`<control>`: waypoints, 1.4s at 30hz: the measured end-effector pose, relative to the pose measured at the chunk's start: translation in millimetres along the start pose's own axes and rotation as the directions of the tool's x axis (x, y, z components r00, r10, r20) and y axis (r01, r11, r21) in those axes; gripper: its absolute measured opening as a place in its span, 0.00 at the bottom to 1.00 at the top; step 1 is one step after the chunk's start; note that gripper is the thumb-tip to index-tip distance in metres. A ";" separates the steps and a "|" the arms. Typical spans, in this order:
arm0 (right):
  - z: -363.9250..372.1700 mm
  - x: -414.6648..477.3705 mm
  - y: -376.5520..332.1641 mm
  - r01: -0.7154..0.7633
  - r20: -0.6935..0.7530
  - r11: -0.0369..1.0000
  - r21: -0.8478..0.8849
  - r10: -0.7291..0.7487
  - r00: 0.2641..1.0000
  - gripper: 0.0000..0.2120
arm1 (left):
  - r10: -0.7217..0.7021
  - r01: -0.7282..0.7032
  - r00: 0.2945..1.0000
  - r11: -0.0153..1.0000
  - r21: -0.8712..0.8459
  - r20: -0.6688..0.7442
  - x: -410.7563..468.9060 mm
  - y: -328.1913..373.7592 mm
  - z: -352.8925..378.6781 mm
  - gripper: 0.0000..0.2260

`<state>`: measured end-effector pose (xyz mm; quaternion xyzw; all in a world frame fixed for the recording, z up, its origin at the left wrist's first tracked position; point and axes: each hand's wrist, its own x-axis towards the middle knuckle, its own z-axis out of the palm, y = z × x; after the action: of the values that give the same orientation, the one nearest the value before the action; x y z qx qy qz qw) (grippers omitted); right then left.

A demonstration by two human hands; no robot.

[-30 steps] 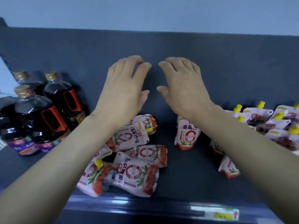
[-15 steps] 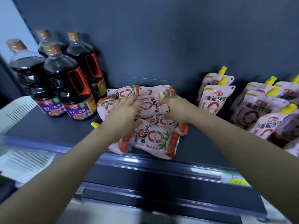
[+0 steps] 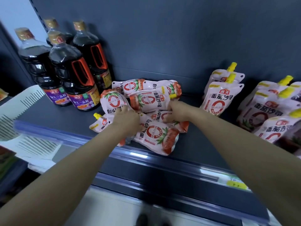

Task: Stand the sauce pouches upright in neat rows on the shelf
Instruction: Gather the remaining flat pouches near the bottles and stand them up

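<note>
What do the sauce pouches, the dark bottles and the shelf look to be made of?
Sauce pouches: seemingly soft, glossy plastic film; they wrinkle and sag, with hard-looking yellow spout caps. Dark bottles: clear glossy plastic, probably, with moulded orange handles and highlights on the shoulders. Shelf: matte dark surface, likely painted metal, with a clear glossy strip along its front edge.

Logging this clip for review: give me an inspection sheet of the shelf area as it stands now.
Surface: dark shelf, blue front rail.
Job's things: fallen pouches piled at centre; upright pouches at right.
Clutter: sauce bottles standing at left.
Grippers: left hand and right hand both in the pile; grip unclear.
Cables: nothing seen.
Surroundings: dark back panel; yellow price tag on a lower rail.
</note>
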<state>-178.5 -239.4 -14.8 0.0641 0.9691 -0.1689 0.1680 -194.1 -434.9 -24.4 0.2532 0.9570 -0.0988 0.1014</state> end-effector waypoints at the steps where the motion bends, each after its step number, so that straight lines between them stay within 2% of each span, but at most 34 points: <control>1: 0.1 -0.2 1.4 0.005 0.004 1.000 0.013 -0.005 1.000 0.15 | -0.016 0.015 0.999 1.000 0.016 0.046 1.3 1.7 -0.1 0.21; 4: 0.7 -3.2 6.3 -0.013 0.031 0.999 -0.039 0.014 0.999 0.16 | -0.037 0.043 0.987 0.999 -0.033 0.154 3.8 1.7 0.0 0.20; 9: -5.4 -14.7 15.0 -0.079 0.136 0.992 -0.095 0.091 0.986 0.23 | -0.044 0.073 0.984 0.984 -0.163 0.175 6.5 0.7 -4.0 0.21; 13: -6.8 -21.1 19.1 -0.118 0.178 0.993 -0.010 0.118 0.977 0.22 | -0.074 0.123 0.975 0.965 -0.230 0.211 10.0 6.5 -7.5 0.18; 17: -5.1 -23.5 17.7 -0.136 0.101 0.985 0.108 0.125 0.987 0.19 | -0.136 0.199 0.965 0.937 -0.286 0.224 14.8 7.5 -7.4 0.15; 19: -6.3 -25.0 16.5 -0.134 0.059 0.978 0.160 0.126 0.990 0.19 | -0.121 0.195 0.968 0.916 -0.351 0.222 18.2 6.4 -6.3 0.16; 24: -18.4 -34.2 13.5 -0.108 -0.028 0.985 0.134 0.113 0.993 0.19 | -0.084 0.124 0.989 0.917 -0.378 0.122 17.1 8.1 -15.6 0.11; 27: -29.4 -43.3 17.9 -0.069 -0.073 0.979 0.194 0.085 0.994 0.17 | -0.068 0.093 0.995 0.883 -0.459 0.071 11.5 8.5 -22.6 0.06; 29: -36.4 -50.6 24.0 -0.047 -0.105 0.976 0.214 0.071 0.992 0.16 | -0.037 0.039 0.999 0.849 -0.527 0.014 9.4 10.1 -27.3 0.07; 32: -46.1 -58.8 34.6 -0.051 -0.188 0.968 0.245 0.099 0.977 0.10 | 0.046 -0.068 0.997 0.840 -0.539 -0.055 5.9 16.9 -36.1 0.12; 35: -55.6 -67.0 46.5 -0.074 -0.267 0.966 0.248 0.142 0.953 0.02 | 0.103 -0.187 0.980 0.780 -0.597 -0.173 6.8 27.3 -56.1 0.12; 38: -67.9 -78.4 55.9 -0.112 -0.280 0.956 0.272 0.190 0.941 0.08 | 0.160 -0.314 0.941 0.746 -0.587 -0.300 7.0 43.3 -83.8 0.18; 42: -82.3 -96.5 63.9 -0.200 -0.305 0.955 0.219 0.262 0.916 0.06 | 0.219 -0.406 0.893 0.768 -0.496 -0.392 7.1 76.8 -106.8 0.15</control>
<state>-101.7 -157.5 72.1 0.2210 0.9493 -0.2231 0.0154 -176.7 -340.5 65.8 0.3818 0.8895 0.2489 0.0346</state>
